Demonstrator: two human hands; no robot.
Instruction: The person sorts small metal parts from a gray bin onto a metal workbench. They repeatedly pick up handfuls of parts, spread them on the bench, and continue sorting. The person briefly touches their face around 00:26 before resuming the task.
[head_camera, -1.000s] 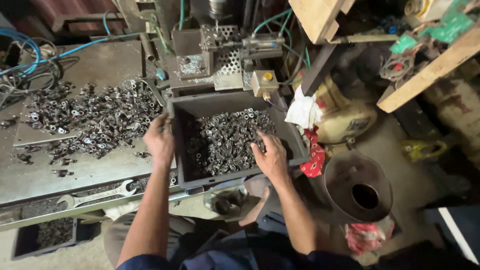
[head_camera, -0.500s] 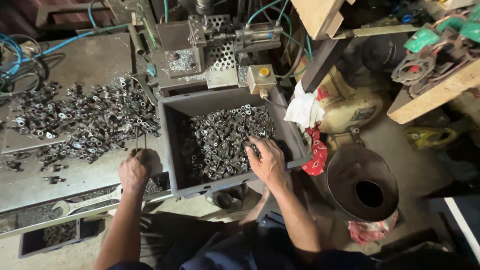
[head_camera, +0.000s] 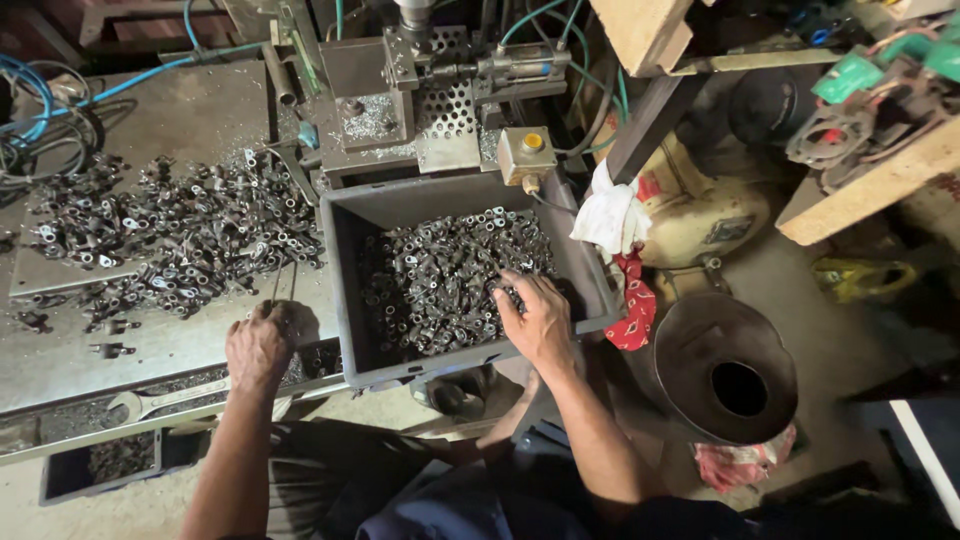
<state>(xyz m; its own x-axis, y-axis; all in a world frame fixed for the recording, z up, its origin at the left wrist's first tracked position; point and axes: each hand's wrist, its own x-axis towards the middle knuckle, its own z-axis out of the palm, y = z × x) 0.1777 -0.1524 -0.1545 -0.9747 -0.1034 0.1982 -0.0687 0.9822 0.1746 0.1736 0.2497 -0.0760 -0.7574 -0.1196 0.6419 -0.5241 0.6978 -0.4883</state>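
A single camera, worn on the person's head, is giving the only view, so no second view is sharing any part of the scene. It is looking steeply down, almost straight, onto the workplace from above the person's own lap, which is filling the near edge. It is facing away from the body: the grey bin (head_camera: 350, 290) is sitting in the middle, the metal table (head_camera: 180, 120) is spreading to the left, and the machine (head_camera: 420, 90) is standing at the far edge. The camera is sitting fairly near, with both forearms reaching in from below and the floor showing at right.
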